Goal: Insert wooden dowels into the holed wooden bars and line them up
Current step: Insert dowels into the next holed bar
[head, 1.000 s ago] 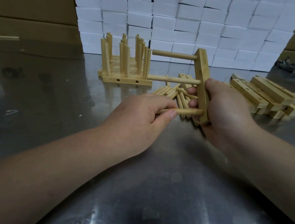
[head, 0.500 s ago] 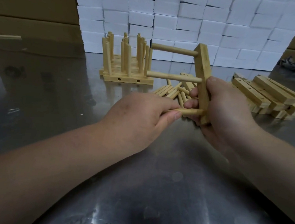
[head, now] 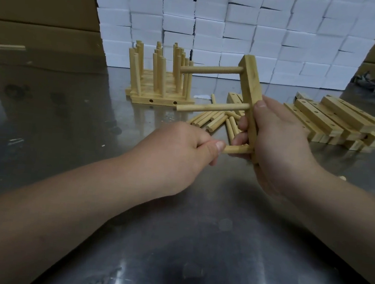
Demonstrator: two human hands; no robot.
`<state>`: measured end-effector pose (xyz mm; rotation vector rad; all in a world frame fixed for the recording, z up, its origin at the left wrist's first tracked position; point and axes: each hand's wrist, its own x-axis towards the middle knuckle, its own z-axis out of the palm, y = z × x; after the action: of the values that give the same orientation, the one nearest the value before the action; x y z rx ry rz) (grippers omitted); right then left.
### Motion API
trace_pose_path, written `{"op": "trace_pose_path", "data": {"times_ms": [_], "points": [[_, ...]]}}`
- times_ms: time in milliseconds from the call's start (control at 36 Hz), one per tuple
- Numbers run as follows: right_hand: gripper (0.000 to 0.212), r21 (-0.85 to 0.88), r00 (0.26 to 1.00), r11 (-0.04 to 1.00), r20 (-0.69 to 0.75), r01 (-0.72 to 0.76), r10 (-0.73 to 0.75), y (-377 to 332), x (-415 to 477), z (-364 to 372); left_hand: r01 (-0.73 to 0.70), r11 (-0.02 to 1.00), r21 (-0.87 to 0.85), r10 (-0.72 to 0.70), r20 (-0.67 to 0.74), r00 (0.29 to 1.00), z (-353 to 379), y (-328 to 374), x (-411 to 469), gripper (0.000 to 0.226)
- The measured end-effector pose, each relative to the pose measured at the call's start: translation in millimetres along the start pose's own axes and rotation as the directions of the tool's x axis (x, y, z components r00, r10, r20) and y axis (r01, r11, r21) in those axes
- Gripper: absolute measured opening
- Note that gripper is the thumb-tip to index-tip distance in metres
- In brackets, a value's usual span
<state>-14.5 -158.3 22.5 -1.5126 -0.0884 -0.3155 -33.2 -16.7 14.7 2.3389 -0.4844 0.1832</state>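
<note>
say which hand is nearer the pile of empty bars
Right. The right hand, gripping a bar, sits just left of the pile of empty bars; the left hand, pinching a dowel, is farther left.

Your bar (head: 250, 97) and every dowel (head: 212, 109): pale honey-yellow wood. Worktop (head: 217, 257): dull grey metal, smudged. Facing you, white boxes (head: 238, 17) in a brick-like grid; brown cardboard (head: 45, 16) to your left.

Two hands show, the left hand (head: 176, 150) and the right hand (head: 279, 145), with one held bar (head: 249, 95) carrying three dowels (head: 211, 70). About ten loose dowels (head: 213, 121) lie on the table (head: 69, 131). The spare bars (head: 333, 118) and the finished bars (head: 156, 98) overlap too much to count.
</note>
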Motion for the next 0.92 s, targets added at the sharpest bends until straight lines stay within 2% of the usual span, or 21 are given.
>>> {"op": "trace_pose_path", "data": {"times_ms": [167,306,417,556,695,750,833,917], "points": [[0.023,-0.013,1.0,1.0,0.013,0.005,-0.005,-1,1,-3,0.032,0.999,-0.041,-0.033,-0.017,0.999,1,1,0,0.034],[0.027,-0.039,1.0,0.999,0.015,-0.026,0.027,0,4,-5,0.018,0.999,-0.035,-0.022,-0.129,0.991,1,4,2,0.028],[0.037,-0.061,0.994,0.992,-0.018,-0.112,0.111,3,11,-10,0.016,0.971,-0.238,-0.057,-0.167,0.984,-2,5,5,0.03],[0.044,0.055,0.97,0.975,-0.104,-0.216,0.221,2,20,-14,-0.013,0.881,-0.473,-0.077,-0.171,0.982,-1,-1,8,0.007],[0.065,0.089,0.941,0.955,-0.166,-0.283,0.294,2,20,-16,-0.029,0.791,-0.611,-0.056,-0.119,0.991,1,-2,6,0.026],[0.06,0.141,0.923,0.941,-0.199,-0.306,0.33,-1,21,-17,-0.05,0.793,-0.607,-0.019,-0.105,0.994,1,-2,5,0.037],[0.03,0.234,0.905,0.915,-0.198,-0.329,0.376,-2,25,-17,-0.033,0.867,-0.497,-0.02,-0.102,0.995,7,-2,4,0.045],[0.028,0.255,0.905,0.899,-0.146,-0.355,0.399,-2,22,-16,0.031,0.91,-0.413,-0.059,-0.056,0.997,12,-1,3,0.039]]}}
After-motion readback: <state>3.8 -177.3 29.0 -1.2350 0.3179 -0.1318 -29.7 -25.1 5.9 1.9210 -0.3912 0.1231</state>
